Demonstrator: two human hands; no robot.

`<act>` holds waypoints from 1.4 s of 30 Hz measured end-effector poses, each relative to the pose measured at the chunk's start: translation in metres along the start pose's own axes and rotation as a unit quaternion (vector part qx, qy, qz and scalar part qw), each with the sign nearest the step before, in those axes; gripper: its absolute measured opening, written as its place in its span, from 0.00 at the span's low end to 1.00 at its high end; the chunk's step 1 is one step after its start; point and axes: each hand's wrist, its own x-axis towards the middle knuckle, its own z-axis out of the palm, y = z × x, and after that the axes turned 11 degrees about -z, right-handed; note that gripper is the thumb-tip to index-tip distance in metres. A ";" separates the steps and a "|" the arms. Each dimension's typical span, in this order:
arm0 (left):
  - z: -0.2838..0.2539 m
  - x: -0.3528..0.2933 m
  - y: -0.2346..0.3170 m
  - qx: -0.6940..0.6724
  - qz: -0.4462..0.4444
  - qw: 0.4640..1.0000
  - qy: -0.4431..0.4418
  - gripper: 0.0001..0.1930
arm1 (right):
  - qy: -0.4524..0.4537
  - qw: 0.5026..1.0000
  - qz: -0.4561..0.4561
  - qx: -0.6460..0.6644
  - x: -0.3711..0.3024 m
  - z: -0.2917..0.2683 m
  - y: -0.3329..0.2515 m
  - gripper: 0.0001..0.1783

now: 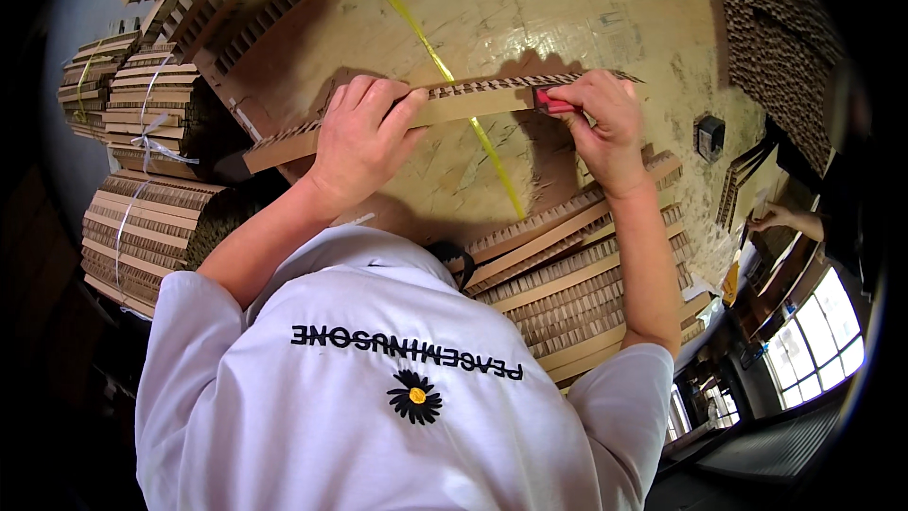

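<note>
A long strip of honeycomb cardboard (473, 108) stands on edge across the worktable, its smooth tan face toward me and its ridged edge upward. My left hand (367, 137) is closed on it left of the middle, fingers over the top edge and thumb toward the right. In my right hand (605, 128) is a small red-and-black block-like tool (549, 100), pinched against the strip near its right end. The tool's exact kind is hidden by my fingers. Beneath the strip, a yellow strap (487, 146) runs across the table.
Stacked honeycomb cardboard strips (567, 274) lie close in front of me on the right. Tied bundles (151, 227) stand at the left, with more strips (274, 9) at the far left. A small dark block (708, 137) sits on the table (605, 0). Another person's hand (790, 220) shows at right.
</note>
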 end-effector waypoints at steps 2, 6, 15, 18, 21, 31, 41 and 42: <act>0.001 0.000 0.000 -0.004 0.002 1.000 0.003 0.25 | 0.000 1.000 0.002 0.002 0.002 0.000 -0.002 0.09; -0.001 0.001 0.001 -0.021 0.002 1.000 0.000 0.23 | -0.013 1.000 0.016 0.024 0.002 -0.012 -0.007 0.08; -0.074 0.081 -0.029 0.066 0.023 0.980 0.188 0.24 | 0.273 0.939 0.145 0.147 -0.018 -0.058 -0.024 0.12; -0.105 0.118 -0.023 0.129 0.017 0.960 0.247 0.22 | 0.166 0.972 0.114 0.125 -0.027 -0.023 -0.022 0.17; -0.080 0.094 -0.024 0.055 0.053 0.980 0.182 0.22 | 0.120 0.972 0.138 0.149 -0.028 0.000 -0.020 0.18; 0.016 0.009 -0.008 -0.074 -0.031 0.997 -0.019 0.26 | 0.071 0.989 0.086 0.094 -0.018 0.016 0.001 0.15; 0.019 0.008 -0.013 -0.061 -0.019 0.998 -0.017 0.24 | 0.063 0.994 0.068 0.056 -0.014 0.021 0.004 0.14; 0.019 0.008 -0.013 -0.059 -0.020 0.998 -0.016 0.24 | 0.060 0.995 0.058 0.045 -0.013 0.021 0.005 0.14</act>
